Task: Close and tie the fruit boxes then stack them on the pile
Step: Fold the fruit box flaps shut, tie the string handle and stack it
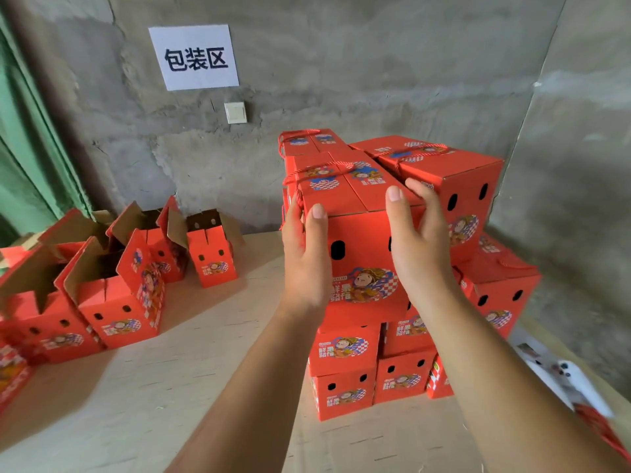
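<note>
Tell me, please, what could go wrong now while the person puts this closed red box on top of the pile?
1. The held box is gripped only by the left hand and right hand on its sides; it might slip.
2. The pile is several layers high and uneven, so a push could shift it.
3. The neighbouring top box sits skewed and close, so the new box may knock it.

Two hands, four open boxes, one wall sign
</note>
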Tool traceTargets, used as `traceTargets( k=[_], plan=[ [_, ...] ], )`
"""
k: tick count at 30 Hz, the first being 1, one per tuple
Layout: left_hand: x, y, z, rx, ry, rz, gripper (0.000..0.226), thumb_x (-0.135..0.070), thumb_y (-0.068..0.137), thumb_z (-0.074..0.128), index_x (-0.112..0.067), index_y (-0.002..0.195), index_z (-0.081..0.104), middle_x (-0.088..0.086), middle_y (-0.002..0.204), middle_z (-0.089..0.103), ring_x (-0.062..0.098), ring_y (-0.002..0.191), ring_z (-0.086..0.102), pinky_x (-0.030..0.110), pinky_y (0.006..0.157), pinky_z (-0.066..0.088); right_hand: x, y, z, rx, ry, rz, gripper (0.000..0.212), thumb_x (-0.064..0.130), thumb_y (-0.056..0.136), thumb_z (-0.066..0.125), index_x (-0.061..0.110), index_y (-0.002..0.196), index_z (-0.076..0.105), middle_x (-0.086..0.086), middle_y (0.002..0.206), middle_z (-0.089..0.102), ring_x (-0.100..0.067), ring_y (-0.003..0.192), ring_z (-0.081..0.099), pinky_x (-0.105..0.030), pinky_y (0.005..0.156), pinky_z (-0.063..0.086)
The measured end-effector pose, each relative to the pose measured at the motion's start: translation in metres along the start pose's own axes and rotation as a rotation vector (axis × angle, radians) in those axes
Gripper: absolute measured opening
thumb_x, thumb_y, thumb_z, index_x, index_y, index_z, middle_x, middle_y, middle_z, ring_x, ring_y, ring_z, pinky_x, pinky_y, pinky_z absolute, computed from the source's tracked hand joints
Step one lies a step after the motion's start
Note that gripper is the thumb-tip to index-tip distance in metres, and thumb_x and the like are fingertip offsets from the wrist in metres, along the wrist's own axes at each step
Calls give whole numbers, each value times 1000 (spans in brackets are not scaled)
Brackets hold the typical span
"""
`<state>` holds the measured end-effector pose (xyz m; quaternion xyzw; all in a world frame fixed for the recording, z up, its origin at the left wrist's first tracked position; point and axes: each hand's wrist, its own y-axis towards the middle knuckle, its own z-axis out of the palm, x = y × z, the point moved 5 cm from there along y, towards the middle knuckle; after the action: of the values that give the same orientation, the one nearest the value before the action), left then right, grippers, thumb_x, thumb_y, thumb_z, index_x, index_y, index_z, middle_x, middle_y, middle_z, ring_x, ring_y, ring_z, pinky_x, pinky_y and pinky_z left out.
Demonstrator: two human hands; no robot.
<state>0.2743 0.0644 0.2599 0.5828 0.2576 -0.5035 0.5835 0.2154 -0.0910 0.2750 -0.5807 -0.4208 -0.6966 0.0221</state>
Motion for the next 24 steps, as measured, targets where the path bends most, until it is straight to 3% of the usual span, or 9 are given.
traceTargets(
  k=[2,3,5,8,10,13,16,20,24],
  plan=[
    [3,-6,-5,-52,-14,-59,77,-77,86,48,-37,152,43,-11,152,48,3,141,45,43,121,37,11,-12,-4,-145,-170,-143,68,53,96,61,10,147,47,2,145,45,-5,135,41,-23,117,29],
    [4,-9,-7,-78,-23,-68,81,-77,83,50,-35,152,43,-9,151,47,4,140,47,43,120,39,18,-23,-5,-232,-263,-232,67,46,96,65,7,147,45,-9,148,41,-17,139,36,-29,119,23],
    [2,-19,-12,-100,-26,-13,76,-70,88,52,-31,152,42,-4,151,47,6,140,48,42,118,41,31,-51,4,-307,-340,-418,60,33,95,69,8,144,47,-20,148,37,-24,140,32,-37,119,22],
    [2,-34,-33,-80,-42,83,46,-39,101,53,-18,142,53,2,140,60,12,130,58,35,108,49,35,-100,38,-118,-265,-652,41,20,99,61,17,138,51,-11,145,40,-25,136,40,-54,107,40],
    [9,-45,-63,-74,-30,71,28,-22,101,53,-13,125,64,3,119,71,15,112,67,30,94,53,32,-126,64,48,-202,-695,32,16,104,49,17,136,55,-8,141,49,-21,133,46,-51,102,43],
    [26,-58,-119,-95,25,-12,21,-13,106,51,-8,117,68,8,109,75,27,105,71,38,92,58,24,-152,109,255,-132,-639,35,6,102,50,8,137,59,-10,137,59,-24,130,53,-44,106,44],
    [45,-63,-186,-167,155,-120,27,-5,107,52,-14,127,67,0,117,76,17,113,71,33,95,58,8,-178,169,516,-164,-452,45,2,98,55,6,143,55,-10,141,58,-29,130,55,-47,105,46],
    [69,-60,-280,-212,343,-229,36,-3,101,55,-21,129,68,-12,114,76,1,107,71,20,85,56,-10,-223,259,826,-228,-229,55,7,102,50,17,156,40,-5,151,50,-26,135,50,-46,110,44],
    [94,-47,-381,-151,505,-363,34,-10,99,55,-26,126,69,-10,109,77,5,102,72,38,93,58,-16,-266,361,1031,-266,-35,57,22,102,39,31,158,32,4,158,39,-19,141,43,-42,116,37]
  ],
)
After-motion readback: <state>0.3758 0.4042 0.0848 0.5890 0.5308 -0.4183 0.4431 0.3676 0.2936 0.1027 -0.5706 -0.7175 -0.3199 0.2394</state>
